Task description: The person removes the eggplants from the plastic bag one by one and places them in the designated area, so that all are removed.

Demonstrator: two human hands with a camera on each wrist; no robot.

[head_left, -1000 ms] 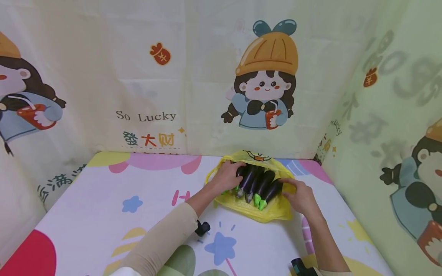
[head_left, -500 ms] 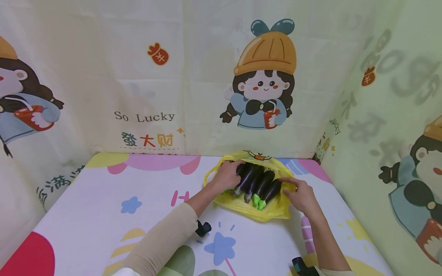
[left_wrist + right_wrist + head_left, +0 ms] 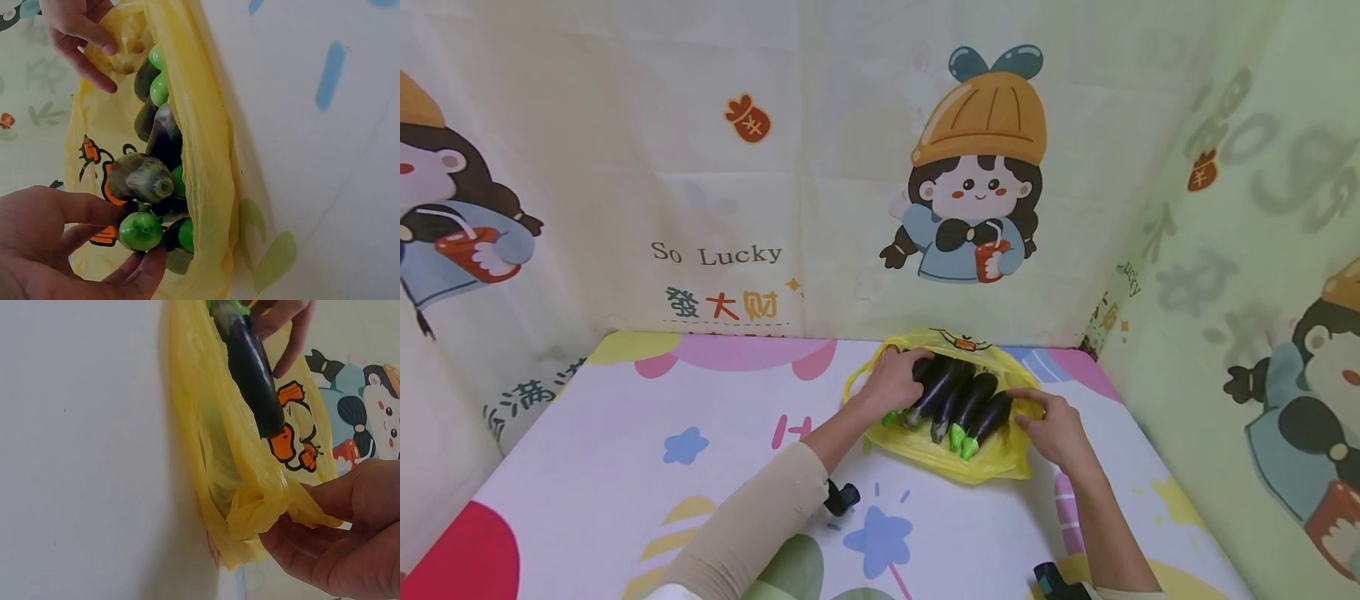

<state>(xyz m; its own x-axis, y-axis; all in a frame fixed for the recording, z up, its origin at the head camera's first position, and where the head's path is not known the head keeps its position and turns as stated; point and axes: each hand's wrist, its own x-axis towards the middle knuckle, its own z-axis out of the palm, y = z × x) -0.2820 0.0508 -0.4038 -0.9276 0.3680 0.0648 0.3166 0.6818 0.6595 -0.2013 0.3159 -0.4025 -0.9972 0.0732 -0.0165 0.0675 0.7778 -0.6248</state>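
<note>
A yellow plastic bag (image 3: 977, 471) lies with its mouth open on the table, several dark purple eggplants (image 3: 973, 404) side by side inside it. Some have bright green stem ends; others look greyish. My left hand (image 3: 891, 385) reaches into the bag's left side. In the left wrist view its thumb and fingers close round an eggplant with a green stem end (image 3: 140, 231), whose body is mostly hidden. At the bag's right edge, my right hand (image 3: 1055, 425) pinches the plastic between thumb and fingers, clearly seen in the right wrist view beside the crumpled rim (image 3: 262, 503).
A white cloth (image 3: 715, 517) with coloured prints covers the table. Printed curtains (image 3: 842, 167) hang behind it and at both sides, close to the bag's far edge. A black wrist device (image 3: 842, 497) sits at my left sleeve, another (image 3: 1052, 581) at my right.
The eggplants nearest my left hand have shifted slightly left, and a green stem end shows more below that hand. My right hand holds the bag's edge in about the same place.
</note>
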